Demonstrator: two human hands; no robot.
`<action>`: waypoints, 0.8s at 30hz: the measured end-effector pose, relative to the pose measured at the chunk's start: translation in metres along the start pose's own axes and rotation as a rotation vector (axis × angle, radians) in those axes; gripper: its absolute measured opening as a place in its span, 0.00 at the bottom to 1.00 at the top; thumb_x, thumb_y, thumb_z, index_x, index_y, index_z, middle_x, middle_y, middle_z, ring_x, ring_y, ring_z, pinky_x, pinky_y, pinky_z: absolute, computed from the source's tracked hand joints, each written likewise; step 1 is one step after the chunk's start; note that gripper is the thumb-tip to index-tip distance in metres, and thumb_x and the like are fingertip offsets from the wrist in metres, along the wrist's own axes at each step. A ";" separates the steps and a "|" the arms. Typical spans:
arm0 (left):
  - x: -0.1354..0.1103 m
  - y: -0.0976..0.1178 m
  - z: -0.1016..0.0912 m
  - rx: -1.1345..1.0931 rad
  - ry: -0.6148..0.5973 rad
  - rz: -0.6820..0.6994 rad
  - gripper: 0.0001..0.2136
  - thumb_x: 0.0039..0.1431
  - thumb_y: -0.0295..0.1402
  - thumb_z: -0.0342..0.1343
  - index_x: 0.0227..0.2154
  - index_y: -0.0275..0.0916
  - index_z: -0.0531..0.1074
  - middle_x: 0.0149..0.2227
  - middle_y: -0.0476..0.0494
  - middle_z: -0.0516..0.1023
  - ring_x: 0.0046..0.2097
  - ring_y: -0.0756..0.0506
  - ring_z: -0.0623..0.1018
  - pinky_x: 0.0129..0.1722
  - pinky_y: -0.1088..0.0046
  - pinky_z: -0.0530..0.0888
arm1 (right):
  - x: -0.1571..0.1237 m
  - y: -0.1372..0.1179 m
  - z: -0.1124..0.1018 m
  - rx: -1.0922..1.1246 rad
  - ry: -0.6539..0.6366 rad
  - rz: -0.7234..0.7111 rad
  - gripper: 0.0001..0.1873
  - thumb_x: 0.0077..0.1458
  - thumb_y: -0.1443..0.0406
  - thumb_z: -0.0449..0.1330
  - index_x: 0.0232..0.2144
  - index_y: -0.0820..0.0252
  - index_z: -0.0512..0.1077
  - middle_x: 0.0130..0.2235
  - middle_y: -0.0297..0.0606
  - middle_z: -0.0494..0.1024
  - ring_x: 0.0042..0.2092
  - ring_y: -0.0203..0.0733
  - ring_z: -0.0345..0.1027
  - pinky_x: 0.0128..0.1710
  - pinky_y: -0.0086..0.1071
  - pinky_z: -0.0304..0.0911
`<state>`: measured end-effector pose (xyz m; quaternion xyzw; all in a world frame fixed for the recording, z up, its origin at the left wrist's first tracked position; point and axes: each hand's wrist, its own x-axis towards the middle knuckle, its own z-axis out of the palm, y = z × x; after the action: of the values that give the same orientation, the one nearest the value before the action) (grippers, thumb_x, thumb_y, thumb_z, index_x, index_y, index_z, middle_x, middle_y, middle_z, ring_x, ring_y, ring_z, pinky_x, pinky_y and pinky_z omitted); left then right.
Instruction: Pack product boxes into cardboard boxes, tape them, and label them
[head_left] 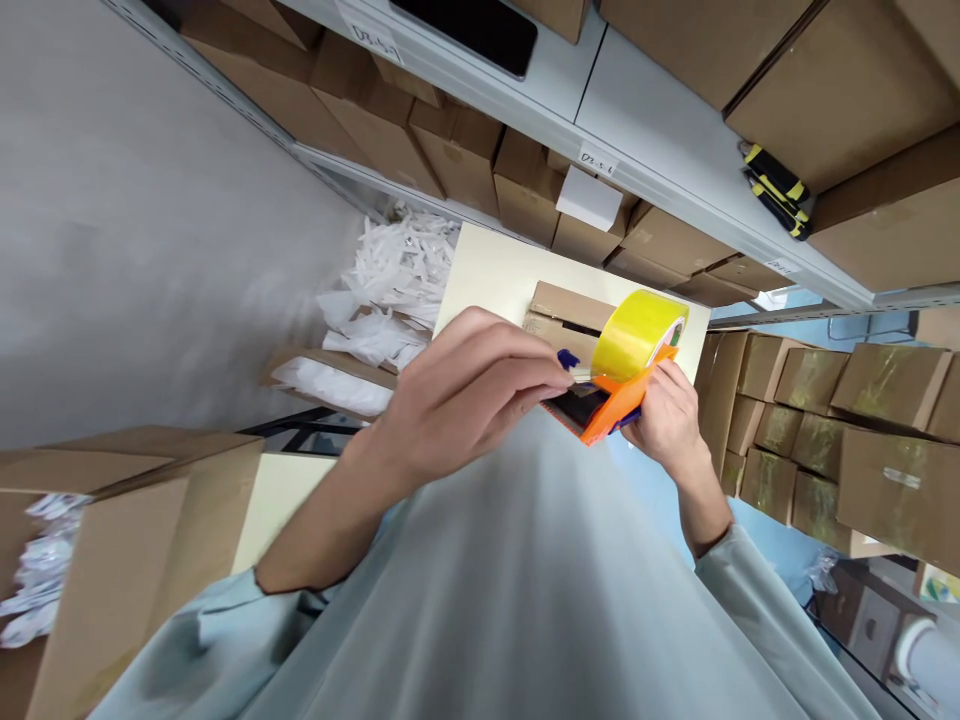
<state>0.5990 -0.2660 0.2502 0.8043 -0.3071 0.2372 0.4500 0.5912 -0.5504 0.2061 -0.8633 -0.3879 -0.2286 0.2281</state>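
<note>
My right hand (667, 415) is wrapped round an orange and blue tape dispenser (619, 408) at the middle right. A wide roll of yellow packing tape (637, 330) is mounted on it. My left hand (480, 390) comes in from the left with thumb and fingers pinched together at the dispenser's front, where a short stretch of tape runs from the roll. Its fingertips partly hide the tape's end. Behind the dispenser, a small cardboard box (574, 305) lies on the cream tabletop (484, 265), partly covered by the roll and my left hand.
Shelves with cardboard boxes (457, 150) rise beyond the table; yellow-black cutters (776, 190) and a black phone (472, 30) lie on one. White packing scraps (405, 260) are heaped at left, near an open carton (150, 540). Stacked cartons (795, 430) stand at right.
</note>
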 end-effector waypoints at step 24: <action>-0.083 -0.102 0.058 -0.473 0.229 -1.044 0.13 0.61 0.45 0.72 0.35 0.40 0.82 0.36 0.45 0.85 0.37 0.46 0.83 0.43 0.69 0.83 | 0.038 0.051 -0.014 0.155 -1.140 0.412 0.24 0.79 0.44 0.52 0.48 0.56 0.73 0.35 0.43 0.82 0.35 0.53 0.77 0.37 0.40 0.65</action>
<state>0.6194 -0.2517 0.1092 0.6961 0.1360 -0.0056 0.7049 0.6501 -0.5668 0.2282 -0.8879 -0.2893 0.3470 0.0862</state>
